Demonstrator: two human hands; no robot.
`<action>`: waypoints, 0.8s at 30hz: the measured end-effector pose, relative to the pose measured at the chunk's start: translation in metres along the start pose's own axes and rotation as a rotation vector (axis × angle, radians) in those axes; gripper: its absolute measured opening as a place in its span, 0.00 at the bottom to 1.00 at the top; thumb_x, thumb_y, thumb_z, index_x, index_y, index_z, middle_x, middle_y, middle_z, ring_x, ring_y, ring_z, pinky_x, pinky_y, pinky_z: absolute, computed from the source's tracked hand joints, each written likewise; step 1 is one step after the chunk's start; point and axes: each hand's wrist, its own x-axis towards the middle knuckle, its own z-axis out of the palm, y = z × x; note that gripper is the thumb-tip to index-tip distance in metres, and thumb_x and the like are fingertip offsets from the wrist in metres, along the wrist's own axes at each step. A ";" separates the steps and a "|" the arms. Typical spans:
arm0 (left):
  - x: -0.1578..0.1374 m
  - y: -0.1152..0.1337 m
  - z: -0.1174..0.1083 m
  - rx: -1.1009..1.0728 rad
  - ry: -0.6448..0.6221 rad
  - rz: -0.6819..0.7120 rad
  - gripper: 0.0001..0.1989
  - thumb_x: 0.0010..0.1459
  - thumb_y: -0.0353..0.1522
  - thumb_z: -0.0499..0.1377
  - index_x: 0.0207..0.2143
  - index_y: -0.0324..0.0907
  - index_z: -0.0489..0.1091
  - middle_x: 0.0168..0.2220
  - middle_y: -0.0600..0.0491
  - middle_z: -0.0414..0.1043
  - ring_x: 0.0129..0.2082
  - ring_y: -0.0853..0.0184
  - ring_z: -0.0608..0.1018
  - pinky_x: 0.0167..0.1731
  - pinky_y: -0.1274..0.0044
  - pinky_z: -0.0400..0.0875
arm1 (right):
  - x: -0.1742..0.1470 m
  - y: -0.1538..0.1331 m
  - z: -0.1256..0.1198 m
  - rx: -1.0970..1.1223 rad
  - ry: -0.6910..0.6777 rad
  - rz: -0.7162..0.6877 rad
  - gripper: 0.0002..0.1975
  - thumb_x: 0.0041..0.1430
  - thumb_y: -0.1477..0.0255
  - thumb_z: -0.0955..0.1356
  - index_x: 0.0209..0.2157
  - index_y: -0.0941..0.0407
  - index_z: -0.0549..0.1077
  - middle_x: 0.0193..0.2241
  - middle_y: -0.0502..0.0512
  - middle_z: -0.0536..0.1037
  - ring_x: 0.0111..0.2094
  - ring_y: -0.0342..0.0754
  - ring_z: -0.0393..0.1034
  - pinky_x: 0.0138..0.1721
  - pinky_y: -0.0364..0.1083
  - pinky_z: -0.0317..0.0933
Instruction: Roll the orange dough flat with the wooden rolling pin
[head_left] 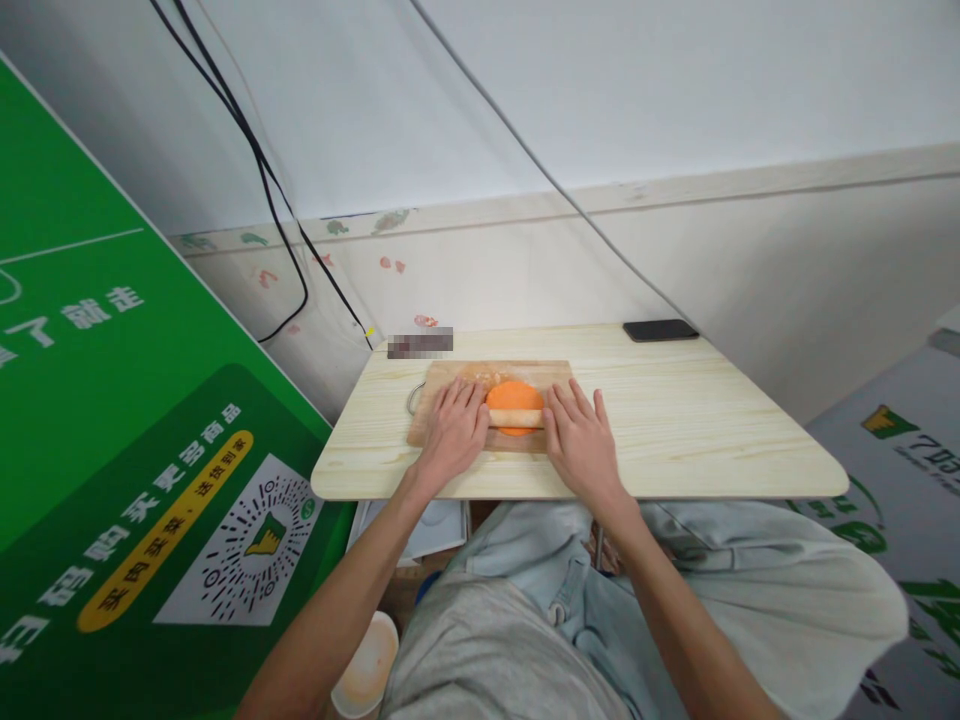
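A wooden rolling pin [516, 418] lies crosswise over a flat, round sheet of orange dough [514, 394]. Beneath them is a wooden cutting board [450, 374] with a metal handle at its left end. My left hand [456, 424] holds down the pin's left end, its fingers pointing forward over the board. At the other end, my right hand [582, 436] bears on the pin, thumb inward and fingers extended forward. Both palms hide the ends of the pin. Pale flour or crumbs dust the board behind the dough.
The board rests on a light wooden table [712, 430]. A black phone [660, 331] lies at the back right edge, and a blurred-out item [420, 343] at the back left. Cables [259, 150] hang along the wall. A white tub [366, 665] stands below, left.
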 end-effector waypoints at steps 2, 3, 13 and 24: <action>0.010 -0.001 0.000 0.025 -0.009 -0.014 0.26 0.77 0.35 0.44 0.70 0.36 0.67 0.70 0.42 0.70 0.74 0.51 0.66 0.74 0.54 0.58 | 0.012 0.004 0.000 -0.007 -0.045 -0.001 0.29 0.80 0.67 0.52 0.66 0.65 0.73 0.66 0.65 0.75 0.76 0.62 0.53 0.76 0.67 0.40; 0.015 -0.001 0.001 0.036 -0.013 -0.024 0.26 0.77 0.35 0.44 0.69 0.37 0.67 0.70 0.42 0.70 0.73 0.51 0.66 0.73 0.54 0.59 | 0.018 0.006 0.000 -0.013 -0.068 -0.001 0.29 0.80 0.67 0.52 0.66 0.65 0.73 0.66 0.65 0.75 0.77 0.62 0.52 0.76 0.67 0.39; 0.077 -0.013 0.005 0.095 -0.122 -0.095 0.24 0.76 0.34 0.46 0.68 0.41 0.69 0.66 0.42 0.74 0.73 0.50 0.66 0.71 0.55 0.60 | 0.081 0.016 0.008 -0.127 -0.270 0.102 0.30 0.79 0.65 0.51 0.69 0.59 0.70 0.70 0.64 0.70 0.78 0.62 0.48 0.74 0.68 0.43; 0.119 -0.028 0.010 0.039 -0.257 -0.110 0.26 0.70 0.30 0.49 0.67 0.39 0.70 0.64 0.40 0.74 0.67 0.56 0.72 0.67 0.65 0.65 | 0.112 0.032 0.018 -0.094 -0.381 0.169 0.28 0.78 0.63 0.54 0.71 0.53 0.68 0.72 0.62 0.68 0.75 0.64 0.52 0.70 0.69 0.53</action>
